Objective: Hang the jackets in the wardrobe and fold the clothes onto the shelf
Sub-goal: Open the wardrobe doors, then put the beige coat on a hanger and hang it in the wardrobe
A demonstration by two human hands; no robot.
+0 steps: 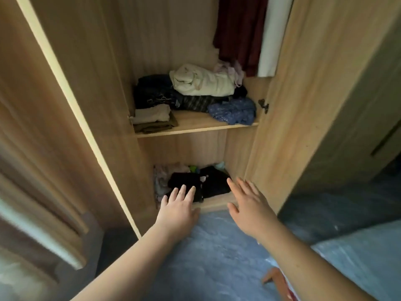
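Both hands hold nothing: the left hand (pixel 178 208) and right hand (pixel 249 205) reach palm-down, fingers straight and spread, toward the foot of the open wardrobe (pixel 282 105). Inside, a dark red garment (pixel 238 33) hangs at top right above the shelf (pixel 195 127), which carries folded clothes, a cream bundle (pixel 204 80) on top. Black clothes (pixel 201 183) lie on the bottom level, just beyond the fingertips.

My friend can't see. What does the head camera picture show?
Two open hands, left hand and right hand, reach toward black clothes at the bottom of an open wardrobe. Folded clothes fill the shelf above.
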